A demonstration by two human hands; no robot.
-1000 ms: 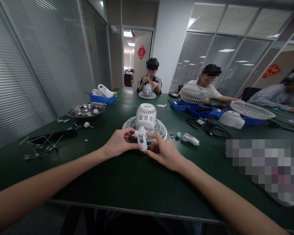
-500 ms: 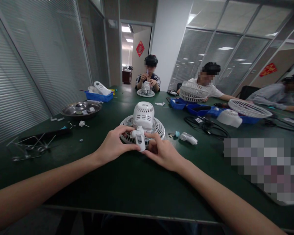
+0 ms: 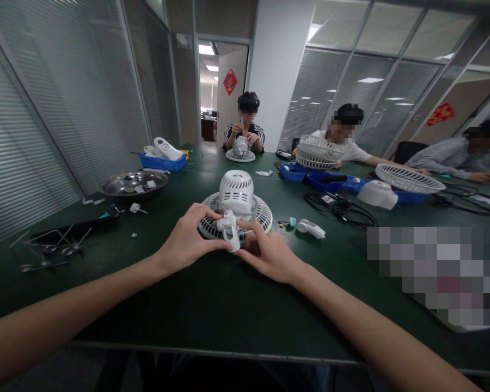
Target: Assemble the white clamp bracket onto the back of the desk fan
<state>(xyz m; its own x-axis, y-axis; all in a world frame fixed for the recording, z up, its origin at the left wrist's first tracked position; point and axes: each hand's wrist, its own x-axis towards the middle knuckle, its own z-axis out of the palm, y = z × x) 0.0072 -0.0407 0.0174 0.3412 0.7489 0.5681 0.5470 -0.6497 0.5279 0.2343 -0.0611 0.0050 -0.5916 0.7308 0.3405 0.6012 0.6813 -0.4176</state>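
Observation:
A white fan motor housing (image 3: 236,193) stands on a round white fan grille (image 3: 261,212) lying flat on the green table (image 3: 212,305). At its near side I hold a small white plastic bracket (image 3: 230,228) between both hands. My left hand (image 3: 185,239) pinches the bracket from the left with thumb and fingers. My right hand (image 3: 267,253) grips it from the right, fingers curled under it.
A metal bowl (image 3: 132,183) and a blue tray (image 3: 162,161) sit at the left, with metal wire parts (image 3: 49,247) nearer me. A white handle piece (image 3: 310,228), black cables (image 3: 343,209) and blue trays with fan grilles (image 3: 408,178) lie at the right. Three other people work across the table.
Both hands stay on the bracket at the fan's near side with only slight finger shifts. The view has drifted a little to the right.

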